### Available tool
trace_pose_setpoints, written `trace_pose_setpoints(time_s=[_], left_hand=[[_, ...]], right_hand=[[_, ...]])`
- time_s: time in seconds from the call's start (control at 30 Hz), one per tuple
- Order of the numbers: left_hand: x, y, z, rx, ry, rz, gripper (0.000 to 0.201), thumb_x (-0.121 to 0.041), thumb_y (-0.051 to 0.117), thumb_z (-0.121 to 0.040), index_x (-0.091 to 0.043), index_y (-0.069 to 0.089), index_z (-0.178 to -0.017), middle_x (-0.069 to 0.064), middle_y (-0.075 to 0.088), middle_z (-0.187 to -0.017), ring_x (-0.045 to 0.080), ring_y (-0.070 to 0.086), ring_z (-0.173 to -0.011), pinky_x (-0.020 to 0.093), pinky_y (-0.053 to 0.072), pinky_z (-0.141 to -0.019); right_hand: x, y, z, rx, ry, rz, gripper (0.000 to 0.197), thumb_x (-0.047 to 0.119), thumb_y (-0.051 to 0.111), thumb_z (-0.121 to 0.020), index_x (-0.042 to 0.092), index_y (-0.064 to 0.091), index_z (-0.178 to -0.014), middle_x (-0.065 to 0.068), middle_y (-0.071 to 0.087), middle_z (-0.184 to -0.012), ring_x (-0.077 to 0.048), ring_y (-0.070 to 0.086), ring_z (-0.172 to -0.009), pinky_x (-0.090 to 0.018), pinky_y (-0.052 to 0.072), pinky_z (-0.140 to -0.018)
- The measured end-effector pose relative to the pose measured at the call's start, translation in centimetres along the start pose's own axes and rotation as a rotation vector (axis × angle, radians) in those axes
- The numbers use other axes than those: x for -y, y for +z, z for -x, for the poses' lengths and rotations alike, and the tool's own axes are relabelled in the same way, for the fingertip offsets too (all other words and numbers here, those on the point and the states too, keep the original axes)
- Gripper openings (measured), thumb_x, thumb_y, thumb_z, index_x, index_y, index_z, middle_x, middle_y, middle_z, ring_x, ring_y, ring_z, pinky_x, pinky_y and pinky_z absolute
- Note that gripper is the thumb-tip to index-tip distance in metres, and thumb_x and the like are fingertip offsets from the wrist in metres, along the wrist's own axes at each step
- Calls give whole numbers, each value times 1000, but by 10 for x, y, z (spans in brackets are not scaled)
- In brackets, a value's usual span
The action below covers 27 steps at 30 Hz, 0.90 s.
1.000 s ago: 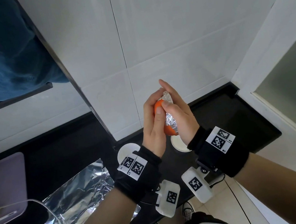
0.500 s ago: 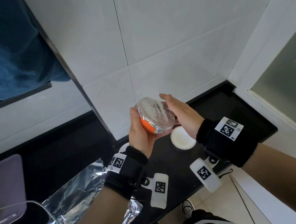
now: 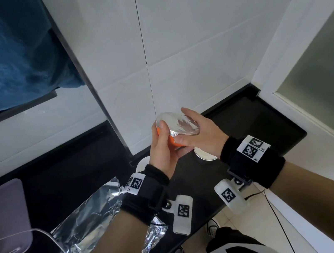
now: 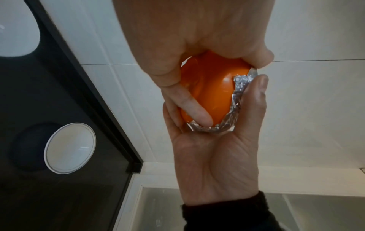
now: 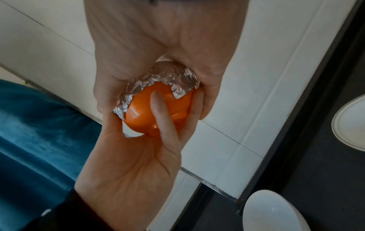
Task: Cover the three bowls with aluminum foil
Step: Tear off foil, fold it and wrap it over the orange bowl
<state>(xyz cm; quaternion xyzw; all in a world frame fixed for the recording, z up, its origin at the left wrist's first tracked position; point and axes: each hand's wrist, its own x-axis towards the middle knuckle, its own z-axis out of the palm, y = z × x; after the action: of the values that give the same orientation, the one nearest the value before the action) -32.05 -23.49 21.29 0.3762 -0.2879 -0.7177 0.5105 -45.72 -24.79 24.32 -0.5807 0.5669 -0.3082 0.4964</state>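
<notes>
A small orange bowl (image 3: 172, 142) is held up in the air above the black counter (image 3: 249, 126), its mouth covered by crinkled aluminum foil (image 3: 177, 124). My left hand (image 3: 162, 141) grips the bowl's underside, thumb on the foil's far-left rim. My right hand (image 3: 196, 136) cups the other side and presses the folded foil edge (image 4: 235, 101) against the bowl's wall (image 4: 213, 87). In the right wrist view the foil (image 5: 168, 75) wraps raggedly over the rim of the bowl (image 5: 158, 109). Two white bowls (image 3: 143, 164) (image 3: 205, 157) stand uncovered on the counter beneath my hands.
A loose crumpled foil sheet (image 3: 93, 216) lies on the counter at the near left, beside a purple board (image 3: 1, 218) and a white cable (image 3: 47, 232). White tiled wall (image 3: 192, 45) stands behind; a frosted glass door (image 3: 319, 84) is at the right.
The bowl has turned from edge-on to foil side facing up. My hands shifted round it, and the right thumb now sits on the near foil edge.
</notes>
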Motion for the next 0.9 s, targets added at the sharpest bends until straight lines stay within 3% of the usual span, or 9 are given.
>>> trace_pose_setpoints(time_s=[0.1, 0.23, 0.33, 0.4, 0.47, 0.57, 0.7, 0.77, 0.9], left_hand=[[1, -3, -4, -25, -6, 23, 85, -70, 43, -82, -9, 41, -141, 19, 60, -131, 33, 62, -118, 40, 57, -82], [0, -10, -5, -4, -78, -18, 77, -69, 37, -83, -14, 51, -135, 14, 65, -126, 30, 64, -115, 44, 57, -86], [-2, -18, -8, -78, -115, -120, 71, -69, 52, -83, -15, 55, -129, 10, 69, -120, 26, 68, -106, 39, 58, -76], [-1, -24, -11, -146, -86, -172, 72, -58, 62, -75, -9, 54, -128, 10, 67, -118, 23, 69, -101, 32, 56, -72], [0, -27, -12, -191, -15, -166, 61, -44, 66, -73, -10, 54, -122, 8, 66, -112, 21, 69, -96, 32, 54, -73], [-4, -25, -10, -181, 41, -42, 49, -26, 62, -77, -11, 56, -123, 5, 66, -112, 21, 67, -98, 36, 55, -81], [-4, -26, -10, -243, 22, 5, 34, -24, 57, -83, -7, 67, -111, 10, 72, -106, 33, 67, -103, 52, 50, -99], [-3, -26, -9, -301, 17, -28, 31, -26, 55, -83, -9, 70, -104, 13, 73, -103, 36, 67, -103, 54, 50, -98], [-6, -33, -8, -360, 4, -55, 43, -44, 61, -62, -14, 76, -88, 22, 70, -100, 42, 65, -102, 55, 50, -94]], right_hand=[[-3, 2, -3, -19, -12, 69, 96, 37, 84, -69, 22, 32, -149, 4, 45, -144, -5, 43, -130, -24, 36, -108], [-8, 10, -2, -37, 0, 104, 111, 61, 79, -49, 27, 35, -145, 2, 47, -139, -11, 45, -128, -34, 40, -109], [-14, 12, 1, -26, 21, 117, 118, 65, 80, -43, 30, 33, -146, 4, 48, -135, -11, 48, -125, -38, 44, -107], [-18, 12, 3, -3, 32, 116, 124, 67, 83, -40, 31, 30, -147, 4, 48, -135, -11, 49, -125, -40, 45, -106], [-19, 13, 4, 27, 42, 116, 128, 66, 84, -38, 32, 28, -148, 5, 47, -136, -12, 48, -126, -41, 45, -106], [-16, 19, 3, 59, 21, 140, 121, 56, 86, -45, 28, 29, -148, 4, 45, -135, -10, 50, -122, -34, 47, -103], [-14, 26, 3, 26, -6, 114, 104, 27, 90, -62, 25, 31, -148, -2, 41, -131, -4, 48, -112, -6, 40, -84], [-14, 30, 4, 6, -11, 101, 102, 23, 89, -63, 26, 33, -148, -1, 40, -127, -4, 47, -111, -4, 39, -79], [-15, 40, 5, -6, -9, 104, 103, 26, 90, -63, 27, 31, -147, -2, 37, -124, -11, 46, -115, -5, 41, -78]])
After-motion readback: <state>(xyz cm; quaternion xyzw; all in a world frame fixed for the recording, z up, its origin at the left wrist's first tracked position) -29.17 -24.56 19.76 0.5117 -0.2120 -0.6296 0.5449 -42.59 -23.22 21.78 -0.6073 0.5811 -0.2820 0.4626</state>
